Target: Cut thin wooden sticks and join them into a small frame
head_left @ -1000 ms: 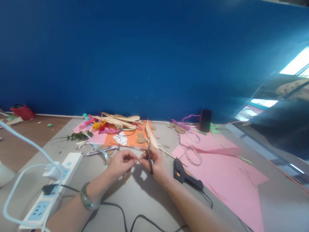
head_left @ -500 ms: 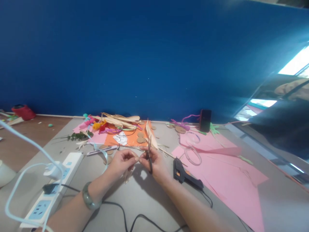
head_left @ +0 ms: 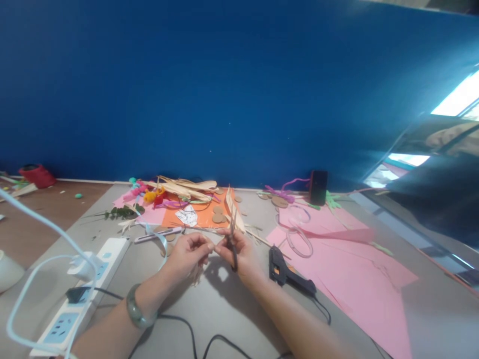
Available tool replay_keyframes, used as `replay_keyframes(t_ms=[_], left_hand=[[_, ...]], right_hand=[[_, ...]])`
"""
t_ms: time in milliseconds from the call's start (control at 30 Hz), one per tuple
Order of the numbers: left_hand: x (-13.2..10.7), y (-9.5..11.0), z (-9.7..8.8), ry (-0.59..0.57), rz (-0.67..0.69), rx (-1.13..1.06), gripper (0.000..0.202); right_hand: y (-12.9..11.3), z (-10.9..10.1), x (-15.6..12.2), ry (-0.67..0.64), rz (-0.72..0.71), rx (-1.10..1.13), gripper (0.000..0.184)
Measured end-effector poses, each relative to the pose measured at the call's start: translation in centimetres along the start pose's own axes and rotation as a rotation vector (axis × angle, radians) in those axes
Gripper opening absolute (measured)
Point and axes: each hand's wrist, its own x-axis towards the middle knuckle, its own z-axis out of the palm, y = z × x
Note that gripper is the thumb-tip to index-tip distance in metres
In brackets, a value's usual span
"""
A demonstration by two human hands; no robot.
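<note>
My left hand (head_left: 190, 254) is closed in a pinch on a pale, husk-like strip (head_left: 196, 275), whose frayed end hangs below the fingers. Its fingertips meet those of my right hand (head_left: 241, 254) over the grey table. Scissors (head_left: 234, 249) rest in my right hand with the blades pointing up and away, while its thumb and finger pinch close to the strip. What lies right between the fingertips is too small to make out. Beyond the hands, a dried husk (head_left: 230, 202) and round wooden slices (head_left: 218, 218) lie on orange paper (head_left: 205, 214).
A black glue gun (head_left: 288, 273) lies right of my hands, beside pink paper (head_left: 359, 279). At the left stands a power strip (head_left: 98, 279) with cables. Further back are a pile of husks (head_left: 183, 187), a utility knife (head_left: 157, 235) and a dark box (head_left: 318, 187) against the blue partition (head_left: 232, 99).
Both hands stay nearly in place, fingertips still together. The scissors have tilted very slightly in my right hand; the view has shifted a little.
</note>
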Motion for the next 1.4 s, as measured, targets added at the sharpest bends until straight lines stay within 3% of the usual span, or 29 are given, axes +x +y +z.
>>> replay_keyframes(t_ms=[100,300,467,1400], left_hand=[[0.0,0.6,-0.3,0.023,0.071,0.004,0.022],[-0.1,2.0,-0.4,0.084,0.112,0.007,0.020],[0.0,1.7,-0.6,0.099,0.104,0.029,0.018],[0.0,1.7,-0.2,0.118,0.038,-0.014,0.019]], right_hand=[[-0.3,-0.4,0.2,-0.071,0.041,-0.068,0.045],[-1.5,-1.3,0.4,-0.359,0.197,-0.187,0.046],[-1.4,-1.5,0.3,-0.448,0.233,-0.230,0.043],[-0.2,-1.5,0.4,-0.433,0.261,-0.274,0.039]])
